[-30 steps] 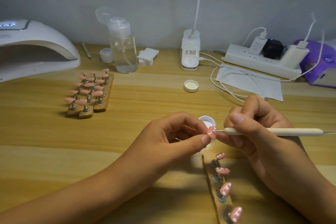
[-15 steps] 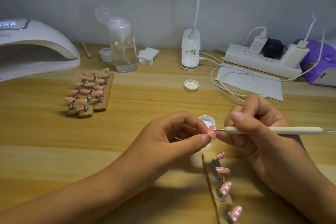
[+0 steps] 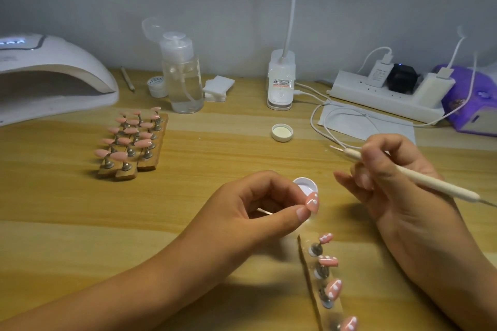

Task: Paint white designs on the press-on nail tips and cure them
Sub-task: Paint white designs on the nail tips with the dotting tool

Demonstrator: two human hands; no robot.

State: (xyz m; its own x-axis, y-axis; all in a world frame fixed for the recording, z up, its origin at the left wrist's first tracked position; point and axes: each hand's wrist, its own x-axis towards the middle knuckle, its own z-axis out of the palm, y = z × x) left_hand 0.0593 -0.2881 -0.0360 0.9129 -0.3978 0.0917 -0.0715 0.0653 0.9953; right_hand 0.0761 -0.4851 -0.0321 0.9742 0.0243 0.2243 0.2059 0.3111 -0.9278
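My left hand [image 3: 258, 209] pinches a pink nail tip [image 3: 312, 202] with white dots, held on its small stand, just in front of a small white paint pot [image 3: 305, 185]. My right hand [image 3: 390, 180] grips a cream dotting tool [image 3: 419, 179], its thin tip pointing up-left, clear of the nail. A wooden strip [image 3: 309, 271] at the bottom holds several pink tips with white marks [image 3: 333, 289]. Further left, wooden holders [image 3: 150, 150] carry several plain pink tips [image 3: 130, 130]. The white curing lamp [image 3: 53, 75] stands at the far left.
A clear pump bottle [image 3: 183, 75], a small jar [image 3: 156, 86], white pads [image 3: 217, 88] and a lamp base [image 3: 281, 80] line the back. A loose white lid [image 3: 281, 132] lies mid-table. A power strip [image 3: 384, 94], cables [image 3: 322, 126], paper and a purple box [image 3: 473, 99] fill the right.
My right hand has drawn the dotting tool away from the nail tip, up and to the right. My left hand keeps holding the tip, now showing its white dots.
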